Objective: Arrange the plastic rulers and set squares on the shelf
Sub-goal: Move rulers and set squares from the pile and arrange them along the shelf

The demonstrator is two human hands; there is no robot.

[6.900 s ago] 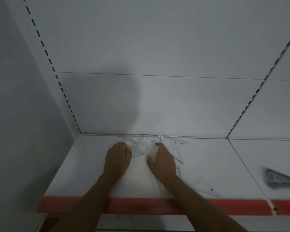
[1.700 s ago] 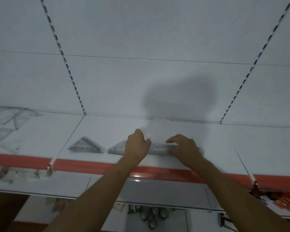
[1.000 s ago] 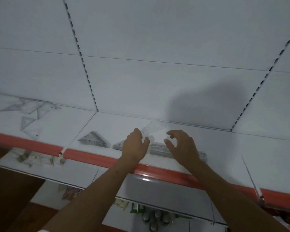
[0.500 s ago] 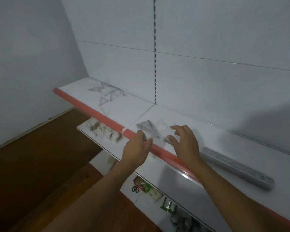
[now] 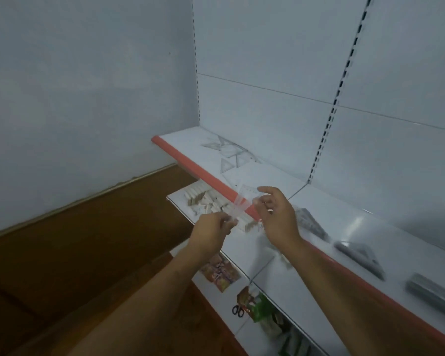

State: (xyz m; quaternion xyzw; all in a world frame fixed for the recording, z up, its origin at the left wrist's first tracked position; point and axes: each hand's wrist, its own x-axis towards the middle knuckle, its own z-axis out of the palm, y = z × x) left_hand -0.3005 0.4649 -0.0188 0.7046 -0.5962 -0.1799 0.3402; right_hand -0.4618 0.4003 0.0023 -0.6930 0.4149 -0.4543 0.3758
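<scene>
White shelf [image 5: 275, 176], red-edged, above brown floor [image 5: 75, 253]. Both hands' fingers [image 5: 263, 201] pinch a clear set square [image 5: 243, 201]; its outline is blurred.

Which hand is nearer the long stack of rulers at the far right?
Right. The right hand is well left of the ruler stack; the left hand is further left still.

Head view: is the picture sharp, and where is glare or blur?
Head view: dim and soft; the stacked set squares and ruler stack at the right are smeared by blur; pale glare lies on the shelf; the clear set square between both hands is barely visible.
</scene>
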